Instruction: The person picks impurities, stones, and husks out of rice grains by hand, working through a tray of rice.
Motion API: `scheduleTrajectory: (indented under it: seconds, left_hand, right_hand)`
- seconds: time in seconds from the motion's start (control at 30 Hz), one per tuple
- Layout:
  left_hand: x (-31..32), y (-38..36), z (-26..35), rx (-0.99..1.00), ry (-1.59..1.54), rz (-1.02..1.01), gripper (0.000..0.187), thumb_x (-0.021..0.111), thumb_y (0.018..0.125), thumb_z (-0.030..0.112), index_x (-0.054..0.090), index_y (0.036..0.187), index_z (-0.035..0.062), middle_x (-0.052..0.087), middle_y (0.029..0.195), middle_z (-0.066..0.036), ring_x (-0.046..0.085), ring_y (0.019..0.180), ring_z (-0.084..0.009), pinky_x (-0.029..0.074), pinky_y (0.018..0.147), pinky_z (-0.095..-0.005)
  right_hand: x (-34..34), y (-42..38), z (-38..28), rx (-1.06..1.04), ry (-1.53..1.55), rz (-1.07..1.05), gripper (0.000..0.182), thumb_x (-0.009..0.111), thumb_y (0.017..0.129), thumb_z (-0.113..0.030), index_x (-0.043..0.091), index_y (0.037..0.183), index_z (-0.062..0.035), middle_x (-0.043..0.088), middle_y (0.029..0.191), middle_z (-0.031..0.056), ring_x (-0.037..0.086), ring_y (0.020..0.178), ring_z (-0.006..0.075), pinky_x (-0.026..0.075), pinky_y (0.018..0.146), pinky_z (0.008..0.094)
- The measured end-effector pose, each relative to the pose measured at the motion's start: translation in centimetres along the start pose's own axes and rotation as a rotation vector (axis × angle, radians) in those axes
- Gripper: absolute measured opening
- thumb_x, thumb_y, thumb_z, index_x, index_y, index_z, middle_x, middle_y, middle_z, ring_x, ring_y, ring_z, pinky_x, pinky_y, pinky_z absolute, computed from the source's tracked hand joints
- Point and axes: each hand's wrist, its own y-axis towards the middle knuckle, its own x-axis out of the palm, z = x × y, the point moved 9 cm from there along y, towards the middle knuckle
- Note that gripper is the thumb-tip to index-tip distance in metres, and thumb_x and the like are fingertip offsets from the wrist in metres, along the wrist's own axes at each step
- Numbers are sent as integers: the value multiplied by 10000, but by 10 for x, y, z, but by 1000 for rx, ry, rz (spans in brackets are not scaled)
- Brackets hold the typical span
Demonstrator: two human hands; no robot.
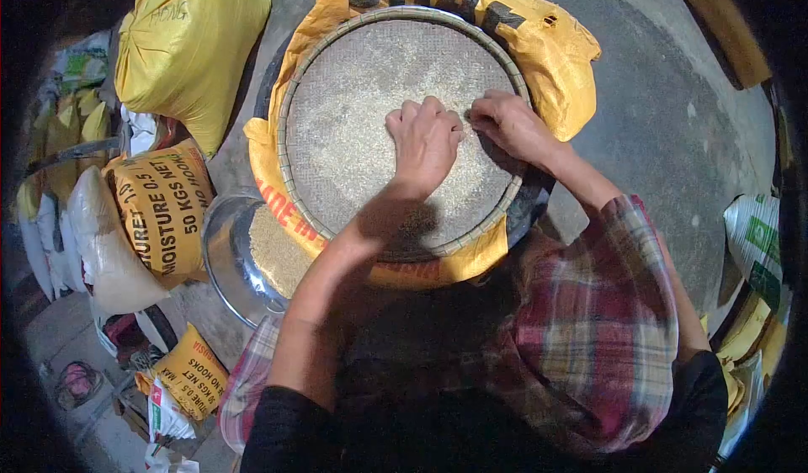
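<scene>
A round woven tray (292,153) with a bamboo rim holds a thin, uneven layer of pale grains (353,111). My left hand (425,145) rests over the middle of the tray, its fingers bent down onto the grains and a little apart. Just right of it, near the tray's right rim, my right hand (512,126) has thumb and fingers pressed together. Anything in that pinch is too small or hidden to make out. Under the tray lies an orange printed sack (555,61), spread around a dark round container whose edge shows.
A clear basin (217,250) with more grain (273,250) stands at lower left of the tray. A full yellow sack (185,48) and an orange printed sack (164,208) stand on the left. A brown board-like object (725,31) lies far right, above a white-green sack (757,237).
</scene>
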Motion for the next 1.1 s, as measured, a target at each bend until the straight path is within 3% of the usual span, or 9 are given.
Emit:
scheduleTrajectory:
  seconds: [0.17, 0.23, 0.3, 0.37, 0.5, 0.63, 0.7, 0.87, 1.1]
  left_hand:
    - [-27, -3, -11, -80, -61, 83, 113, 692, 758, 195, 654, 785, 92, 595, 859, -50, 547, 846, -227, 410, 769, -373]
    - [-18, -10, -37, -419, -615, 10, 125, 650, 819, 148, 595, 790, 39, 606, 899, -107, 586, 783, -215, 447, 702, -372]
    - [-17, -11, -40, -444, -614, -16, 101, 601, 870, 108, 554, 848, 22, 626, 897, -131, 617, 752, -181, 501, 644, -317]
    - [1, -13, -46, -511, -1247, 31, 74, 574, 888, 76, 533, 906, 17, 629, 898, -122, 620, 815, -156, 516, 698, -278]
    - [1, -10, -42, -626, -1384, -54, 124, 557, 878, 25, 533, 999, 10, 619, 893, -99, 597, 753, -120, 529, 709, -254]
    - [16, 3, -40, -622, -1201, -110, 176, 609, 839, 73, 574, 993, -3, 632, 911, -126, 626, 792, -158, 509, 668, -251]
    - [1, 26, -19, -350, -526, -123, 149, 650, 804, 125, 640, 890, 4, 631, 774, -75, 609, 735, -126, 501, 662, -291]
    - [38, 43, -16, -167, -260, -29, 163, 670, 717, 124, 632, 785, -19, 624, 723, -201, 618, 706, -353, 483, 676, -384]
    - [11, 22, -46, -407, -420, -216, 114, 649, 792, 93, 598, 794, -9, 637, 719, -104, 630, 681, -199, 496, 636, -322]
  right_hand:
    - [-17, 4, -1, 9, 8, 73, 116, 617, 766, -67, 557, 848, -13, 556, 800, 155, 557, 826, 351, 450, 730, 419]
    - [-16, 4, -9, -31, 10, 67, 133, 625, 779, -85, 567, 877, -17, 552, 806, 144, 552, 832, 339, 448, 739, 411]
    - [2, 0, -21, -141, 32, 43, 118, 619, 791, -89, 564, 868, -18, 543, 801, 150, 548, 827, 345, 443, 731, 417]
    - [13, 2, -12, -83, -19, -1, 115, 617, 797, -93, 566, 868, -18, 544, 801, 147, 550, 834, 341, 443, 725, 409]
    - [-8, 5, -2, -110, 1, 102, 119, 609, 834, -122, 555, 852, -17, 588, 776, 101, 588, 762, 270, 464, 684, 357]
    - [-12, 3, 52, 375, 662, 90, 111, 576, 862, -95, 544, 808, -3, 623, 738, 69, 595, 677, 120, 485, 638, 278]
    - [-11, 2, 57, 465, 942, 136, 65, 558, 864, -52, 541, 863, 10, 618, 736, 53, 591, 645, 123, 489, 626, 258]
    - [-20, 7, 62, 472, 967, 222, 69, 563, 847, -15, 563, 908, 18, 619, 738, 50, 600, 677, 121, 495, 626, 259]
    - [-11, 12, 22, 228, 177, -6, 220, 717, 669, -93, 599, 826, 5, 611, 806, 192, 602, 799, 340, 476, 724, 388]
